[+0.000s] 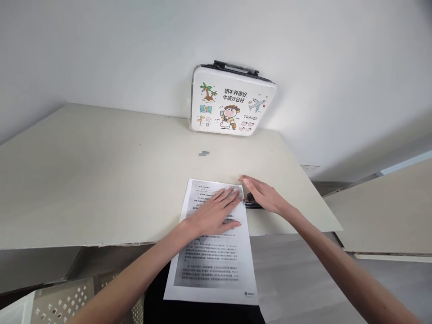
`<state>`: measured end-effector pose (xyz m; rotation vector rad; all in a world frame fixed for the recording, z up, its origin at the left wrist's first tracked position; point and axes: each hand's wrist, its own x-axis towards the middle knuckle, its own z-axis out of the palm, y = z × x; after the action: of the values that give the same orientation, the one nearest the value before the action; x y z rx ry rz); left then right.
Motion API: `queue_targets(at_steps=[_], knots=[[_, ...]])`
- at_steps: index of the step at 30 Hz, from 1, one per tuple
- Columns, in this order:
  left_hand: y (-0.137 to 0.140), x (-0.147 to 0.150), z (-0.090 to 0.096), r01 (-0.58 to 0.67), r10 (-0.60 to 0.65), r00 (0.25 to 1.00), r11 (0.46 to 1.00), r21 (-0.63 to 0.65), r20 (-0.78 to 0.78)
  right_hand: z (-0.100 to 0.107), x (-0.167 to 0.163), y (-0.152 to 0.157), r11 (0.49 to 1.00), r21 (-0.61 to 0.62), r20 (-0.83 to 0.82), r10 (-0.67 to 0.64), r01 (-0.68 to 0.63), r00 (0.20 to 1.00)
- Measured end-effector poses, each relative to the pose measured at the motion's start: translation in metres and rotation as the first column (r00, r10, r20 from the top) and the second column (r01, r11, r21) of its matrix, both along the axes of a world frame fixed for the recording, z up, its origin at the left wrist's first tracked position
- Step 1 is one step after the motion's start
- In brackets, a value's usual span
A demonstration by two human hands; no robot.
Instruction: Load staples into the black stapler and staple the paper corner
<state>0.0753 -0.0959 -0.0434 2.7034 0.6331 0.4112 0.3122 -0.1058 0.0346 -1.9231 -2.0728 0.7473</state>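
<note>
A printed sheet of paper (216, 265) lies partly on the table and hangs over its front edge toward me. My left hand (216, 211) rests flat on its upper part, fingers spread, holding nothing. At the sheet's upper right edge is a black stapler (254, 204), mostly covered by my right hand (265, 193). That hand is closed over its top, with the thumb side toward the paper. The stapler's front end meets the paper's edge; whether the sheet lies between its jaws I cannot tell.
Small grey strips (204, 153), apparently staples, lie beyond the paper on the pale table (101, 180). A white cartoon-printed case (232, 101) with a black handle leans on the wall behind. A perforated plastic basket (64, 301) is at lower left; another pale tabletop (388, 211) stands at right.
</note>
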Motion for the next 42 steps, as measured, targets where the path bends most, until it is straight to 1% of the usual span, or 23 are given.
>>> queue_targets(at_steps=[6,11,16,23,27,32,38,42], knots=[[0.0,0.001,-0.001,-0.001,0.002,0.999,1.0,-0.015,0.047,-0.002,-0.001,0.001,0.999,0.044,0.03,0.021,-0.023,0.999],[-0.001,0.002,-0.003,-0.016,0.016,0.998,1.0,-0.012,0.064,0.001,-0.005,0.001,1.0,-0.008,0.057,0.008,-0.008,0.998],[-0.002,0.003,-0.004,-0.02,0.021,0.997,1.0,-0.014,0.068,0.0,-0.005,0.002,1.0,-0.027,0.059,0.002,0.0,0.998],[-0.003,0.005,-0.004,-0.031,0.031,0.998,1.0,-0.006,0.062,0.0,-0.005,0.002,1.0,0.007,0.068,0.021,-0.021,0.997],[-0.003,0.006,-0.005,-0.033,0.033,0.997,0.999,0.002,0.065,0.0,-0.007,0.002,1.0,-0.019,0.094,0.005,-0.003,0.996],[-0.003,0.007,-0.007,-0.035,0.035,0.996,0.999,-0.001,0.083,-0.001,-0.007,0.003,1.0,-0.008,0.095,0.012,-0.011,0.995],[-0.003,0.008,-0.007,-0.038,0.038,0.997,0.999,-0.005,0.069,0.001,-0.009,0.003,0.999,-0.044,0.112,0.007,-0.002,0.994],[-0.003,0.007,-0.007,-0.037,0.037,0.997,0.999,0.001,0.072,0.002,-0.012,0.002,1.0,-0.025,0.128,0.013,-0.01,0.992]])
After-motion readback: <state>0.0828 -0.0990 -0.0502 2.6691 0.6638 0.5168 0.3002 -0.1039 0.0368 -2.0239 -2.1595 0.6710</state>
